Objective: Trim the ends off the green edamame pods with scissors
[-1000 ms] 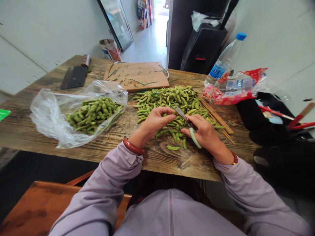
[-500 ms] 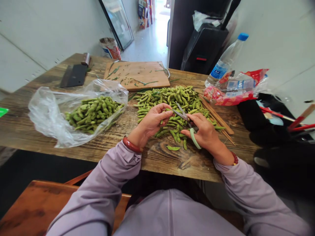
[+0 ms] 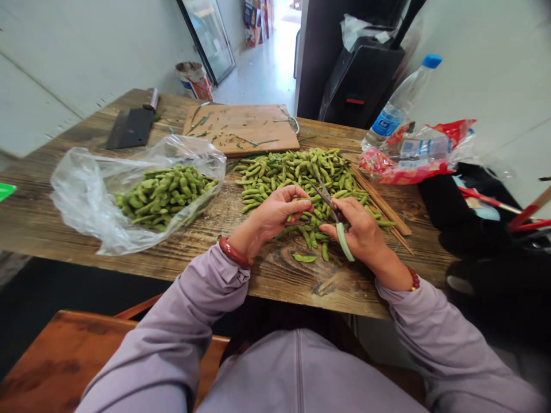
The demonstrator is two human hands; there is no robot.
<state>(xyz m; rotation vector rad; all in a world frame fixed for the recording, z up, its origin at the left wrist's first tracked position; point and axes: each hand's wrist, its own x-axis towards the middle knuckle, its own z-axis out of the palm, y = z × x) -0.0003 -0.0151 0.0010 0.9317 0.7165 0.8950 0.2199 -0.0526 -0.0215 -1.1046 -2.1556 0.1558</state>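
Where the table (image 3: 279, 281) meets its near edge, a strip of wood grain lies in front of the pile (image 3: 297, 167), with one flat pod (image 3: 304, 258) on it. Both forearms cross that edge. Another stretch of wood separates the pile from the bag (image 3: 80, 198) on the left, which slumps close to the near edge. The board (image 3: 258, 123) bounds the pile at the back; sticks (image 3: 381, 201) line its right side.

The left hand (image 3: 279, 212) is curled over the pile's near side, thumb and forefinger almost together on green pods (image 3: 289, 218), largely hidden by the fingers. The right hand (image 3: 360, 228) is half closed around the scissors (image 3: 330, 203), their blades slightly parted and pointing away, leftward, near the left fingertips.

The pile is a loose, tangled spread of plump, curved pods, bulging over their seeds, from bright to yellowish green. Similar pods sit heaped inside the clear plastic bag.
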